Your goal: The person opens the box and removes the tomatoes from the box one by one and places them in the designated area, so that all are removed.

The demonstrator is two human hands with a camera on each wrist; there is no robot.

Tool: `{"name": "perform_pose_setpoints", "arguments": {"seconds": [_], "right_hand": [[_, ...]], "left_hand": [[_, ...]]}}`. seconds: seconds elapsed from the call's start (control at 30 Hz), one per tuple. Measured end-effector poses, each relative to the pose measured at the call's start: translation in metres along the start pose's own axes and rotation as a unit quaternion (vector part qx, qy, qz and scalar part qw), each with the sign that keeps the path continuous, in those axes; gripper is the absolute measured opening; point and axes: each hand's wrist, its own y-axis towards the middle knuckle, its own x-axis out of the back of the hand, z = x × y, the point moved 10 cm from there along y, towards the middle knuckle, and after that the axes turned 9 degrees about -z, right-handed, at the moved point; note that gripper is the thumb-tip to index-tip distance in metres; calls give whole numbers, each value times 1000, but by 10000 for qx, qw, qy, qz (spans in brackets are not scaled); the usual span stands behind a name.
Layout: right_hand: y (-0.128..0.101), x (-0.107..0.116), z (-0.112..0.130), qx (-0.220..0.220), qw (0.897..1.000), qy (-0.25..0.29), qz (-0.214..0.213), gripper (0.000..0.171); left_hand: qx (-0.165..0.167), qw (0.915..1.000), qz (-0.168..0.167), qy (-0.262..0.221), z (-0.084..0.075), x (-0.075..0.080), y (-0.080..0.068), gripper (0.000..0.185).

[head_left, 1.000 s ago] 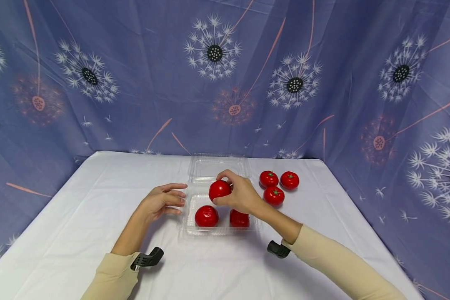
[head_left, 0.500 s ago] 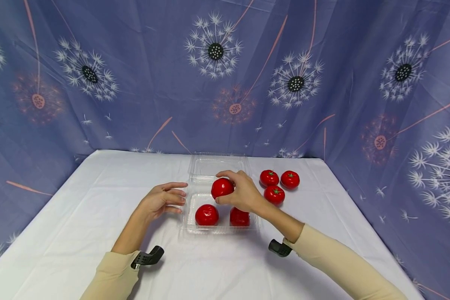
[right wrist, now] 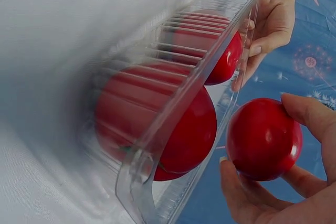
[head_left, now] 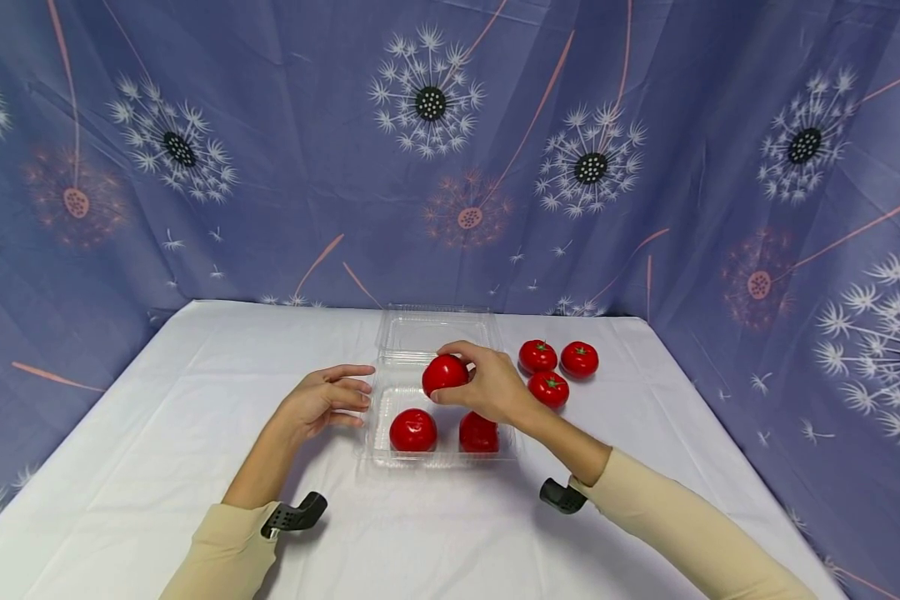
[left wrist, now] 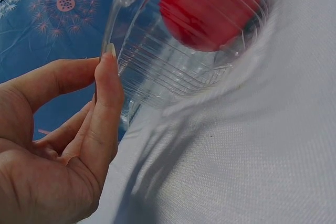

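Note:
In the head view my right hand (head_left: 491, 387) grips a red tomato (head_left: 444, 376) with fingers and thumb, above the back part of a clear plastic clamshell box (head_left: 382, 454). Seen from the right wrist, this tomato (right wrist: 264, 139) hangs past the box rim, thumb and fingers round its sides. Two more tomatoes sit inside: a left one (head_left: 413, 431) and a right one (head_left: 479, 433) partly behind the right hand. My left hand (head_left: 327, 402) touches the left rim with extended fingers; the left wrist view shows its fingertips right at the rim (left wrist: 108, 30).
Behind the box its clear lid (head_left: 438, 332) lies folded back. Three tomatoes with green stems (head_left: 547, 390) stand together to the right of the box. A white cloth (head_left: 195, 392) covers the table, and a blue dandelion-print curtain (head_left: 300, 167) hangs behind and at the sides.
My right hand has shifted slightly to the right with the tomato in its grip, then stayed almost in place. My left hand remains at the box's left rim.

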Motion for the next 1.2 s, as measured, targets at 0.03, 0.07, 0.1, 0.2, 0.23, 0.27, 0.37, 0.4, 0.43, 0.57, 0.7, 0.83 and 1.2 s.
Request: {"name": "perform_pose_setpoints", "arguments": {"seconds": [0.03, 0.07, 0.1, 0.2, 0.23, 0.27, 0.37, 0.4, 0.43, 0.57, 0.7, 0.83, 1.2], "right_hand": [[0, 0, -1, -21, 10000, 3, -1, 59], [0, 1, -1, -39, 10000, -24, -9, 59], [-1, 1, -2, -50, 10000, -41, -16, 58], [-1, 2, -4, -103, 9999, -78, -29, 58], [-1, 2, -5, -129, 9999, -69, -29, 57], [-1, 1, -6, -152, 9999, -62, -29, 56], [0, 1, -8, -212, 9998, 9, -35, 55], [0, 1, -9, -228, 9997, 39, -37, 55], [0, 1, -9, -235, 9997, 70, -43, 55], [0, 0, -10, -235, 9996, 158, -60, 56], [0, 1, -12, -245, 9995, 157, -84, 56], [-1, 2, -13, -271, 9996, 65, -104, 55], [-3, 1, -15, -295, 9993, 205, -100, 56]], "left_hand": [[-1, 10000, 6, 2, 0, 0, 0, 66], [-2, 10000, 12, 6, 0, 0, 0, 66], [-3, 10000, 17, 6, 0, 0, 0, 66], [-12, 10000, 27, 6, 0, 0, 0, 66], [-15, 10000, 29, 8, 0, 0, 0, 66], [-17, 10000, 29, 2, 0, 0, 1, 65], [-16, 10000, 26, -12, 1, 0, 1, 65], [-14, 10000, 25, -14, 1, 0, 1, 66], [-9, 10000, 26, -19, 1, 0, 1, 66], [7, 10000, 22, -30, 2, 1, 1, 65], [2, 10000, 15, -19, 2, 1, 1, 65], [-13, 10000, 10, 9, 2, 1, 1, 66], [-43, 10000, -6, 23, 2, 1, 1, 65]]}}
